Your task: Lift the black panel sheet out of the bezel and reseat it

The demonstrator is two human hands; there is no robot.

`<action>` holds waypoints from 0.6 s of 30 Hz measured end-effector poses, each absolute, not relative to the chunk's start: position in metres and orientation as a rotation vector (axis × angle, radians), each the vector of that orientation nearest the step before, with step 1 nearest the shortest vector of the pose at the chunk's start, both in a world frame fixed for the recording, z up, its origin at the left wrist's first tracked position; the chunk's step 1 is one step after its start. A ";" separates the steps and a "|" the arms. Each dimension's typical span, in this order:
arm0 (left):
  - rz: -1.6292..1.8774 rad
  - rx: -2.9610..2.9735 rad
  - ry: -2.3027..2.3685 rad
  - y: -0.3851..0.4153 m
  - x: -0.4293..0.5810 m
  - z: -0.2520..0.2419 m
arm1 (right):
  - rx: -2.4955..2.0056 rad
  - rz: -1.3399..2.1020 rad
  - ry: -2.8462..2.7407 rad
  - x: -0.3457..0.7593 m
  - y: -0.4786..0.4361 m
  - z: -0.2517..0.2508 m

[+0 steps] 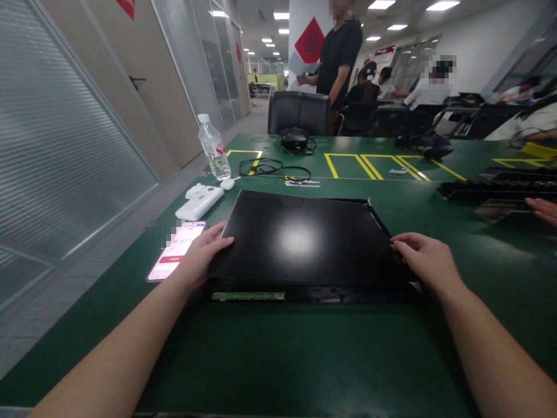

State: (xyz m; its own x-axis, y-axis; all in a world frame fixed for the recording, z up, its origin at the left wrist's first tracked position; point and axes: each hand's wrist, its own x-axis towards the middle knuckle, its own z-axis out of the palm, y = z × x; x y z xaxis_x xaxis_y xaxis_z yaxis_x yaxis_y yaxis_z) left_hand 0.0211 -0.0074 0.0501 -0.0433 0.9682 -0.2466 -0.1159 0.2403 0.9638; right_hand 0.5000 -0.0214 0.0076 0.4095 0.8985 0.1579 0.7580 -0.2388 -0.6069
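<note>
A thin black display panel (300, 232) with a glossy face lies tilted over a black frame (348, 294). A green circuit strip (248, 296) shows along the near side of that frame. My left hand (206, 249) grips the panel's left edge, thumb on top and fingers beneath. At the right edge, my right hand (424, 258) is closed in a pinch where panel and frame lie close together. Its fingertips seem to be on the panel's rim. The panel covers most of the frame's inside.
Left on the green table (304, 360) are a lit phone (178, 252), a white device (200, 203) and a water bottle (214, 148). A black cable (265, 168) lies behind the panel. Another person's hand (543, 210) is near black parts (500, 186) at right.
</note>
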 end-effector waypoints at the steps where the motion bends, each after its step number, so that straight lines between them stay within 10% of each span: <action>1: 1.123 0.916 1.282 -0.008 0.022 0.051 | -2.048 0.293 -1.403 0.500 -0.021 0.007; 18: 1.170 0.877 1.245 -0.007 0.024 0.048 | -2.123 0.318 -1.415 0.509 -0.012 0.004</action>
